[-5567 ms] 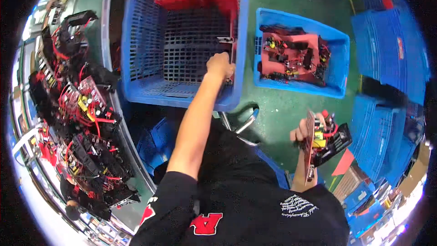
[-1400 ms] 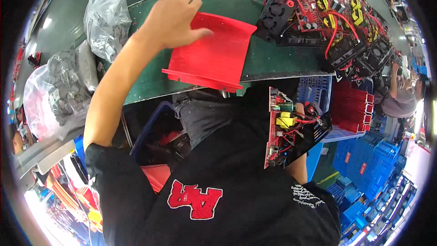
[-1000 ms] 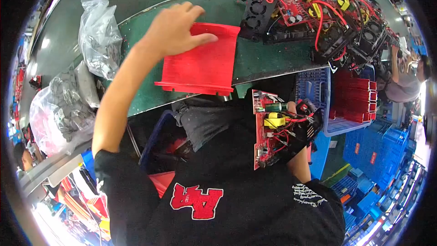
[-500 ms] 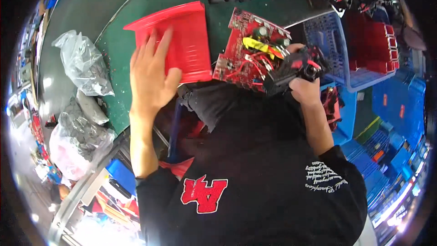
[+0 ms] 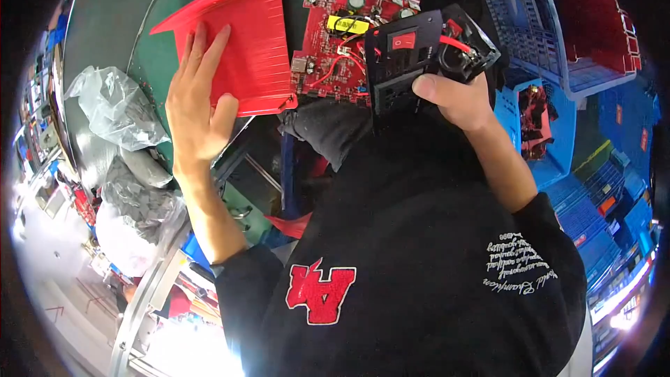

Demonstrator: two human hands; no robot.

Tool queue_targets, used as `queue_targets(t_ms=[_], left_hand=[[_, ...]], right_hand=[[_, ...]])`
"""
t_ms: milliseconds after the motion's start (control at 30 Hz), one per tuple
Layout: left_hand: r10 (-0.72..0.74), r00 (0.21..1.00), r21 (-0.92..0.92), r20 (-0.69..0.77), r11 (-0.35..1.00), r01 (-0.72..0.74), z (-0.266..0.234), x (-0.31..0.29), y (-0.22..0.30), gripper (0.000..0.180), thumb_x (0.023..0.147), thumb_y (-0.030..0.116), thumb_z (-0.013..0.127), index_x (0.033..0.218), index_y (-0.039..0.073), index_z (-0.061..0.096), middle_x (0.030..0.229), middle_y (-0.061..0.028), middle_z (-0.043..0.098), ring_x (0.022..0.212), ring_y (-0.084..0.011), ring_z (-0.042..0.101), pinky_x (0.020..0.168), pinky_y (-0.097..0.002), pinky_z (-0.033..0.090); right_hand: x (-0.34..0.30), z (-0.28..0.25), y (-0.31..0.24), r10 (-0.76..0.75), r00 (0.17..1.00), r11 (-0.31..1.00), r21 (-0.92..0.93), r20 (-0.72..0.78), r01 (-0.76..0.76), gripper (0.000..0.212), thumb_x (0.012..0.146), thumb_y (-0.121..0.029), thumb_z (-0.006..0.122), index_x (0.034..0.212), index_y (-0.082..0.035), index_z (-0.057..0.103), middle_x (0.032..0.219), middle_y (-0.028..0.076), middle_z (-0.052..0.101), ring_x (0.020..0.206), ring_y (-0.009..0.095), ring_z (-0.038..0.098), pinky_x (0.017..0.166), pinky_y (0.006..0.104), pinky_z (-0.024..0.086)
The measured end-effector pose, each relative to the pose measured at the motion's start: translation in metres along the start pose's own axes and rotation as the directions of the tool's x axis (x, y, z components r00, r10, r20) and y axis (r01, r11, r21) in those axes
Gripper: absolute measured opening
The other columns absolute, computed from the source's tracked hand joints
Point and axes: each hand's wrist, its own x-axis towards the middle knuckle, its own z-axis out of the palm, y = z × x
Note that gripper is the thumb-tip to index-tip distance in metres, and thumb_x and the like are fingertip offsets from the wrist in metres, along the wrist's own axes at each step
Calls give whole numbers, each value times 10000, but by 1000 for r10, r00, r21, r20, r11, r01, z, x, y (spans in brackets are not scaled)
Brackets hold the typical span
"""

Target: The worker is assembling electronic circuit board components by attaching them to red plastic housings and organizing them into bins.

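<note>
My left hand lies with its fingers stretched out on a red folded-edge cover panel. In my right hand is a black panel assembly, gripped at its near side with the thumb on top. It carries a red rocker switch and a round black part with a red wire. Beside the cover sits a red circuit board, with loose wires and a yellow label on it. The held panel hides the board's right part, and several of my right fingers are out of sight.
Clear plastic bags lie at the left on the green table. At the right stand a blue crate leaning by red panels, and a blue bin holding red boards. Dark cloth hangs at the table's near edge.
The black panel assembly has turned in my right hand, so its rocker switch now faces up. My left hand stays flat on the red cover. The whole view has shifted.
</note>
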Motion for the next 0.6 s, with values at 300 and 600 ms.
queue_targets(t_ms=[300, 600], left_hand=[[-21, 1000, 7, -13, 1000, 22, 0, 2, 2, 718, 644, 155, 482, 1359, 108, 526, 1426, -274, 422, 1309, -443, 418, 1068, -456, 368], [8, 1000, 3, -28, 1000, -7, 3, 1, -2, 707, 650, 155, 482, 1353, 105, 532, 1415, -277, 433, 1294, -441, 437, 1059, -457, 378]], right_hand=[[1, 0, -2, 29, 1000, 992, -120, -7, -29, 609, 659, -68, 838, 1206, -40, 573, 1047, 3, 612, 999, 123, 574, 902, 301, 466], [-2, 2, 4, 32, 999, 999, -40, -3, -32, 621, 677, -63, 826, 1233, -29, 552, 1118, 45, 635, 1046, 151, 589, 940, 329, 463]])
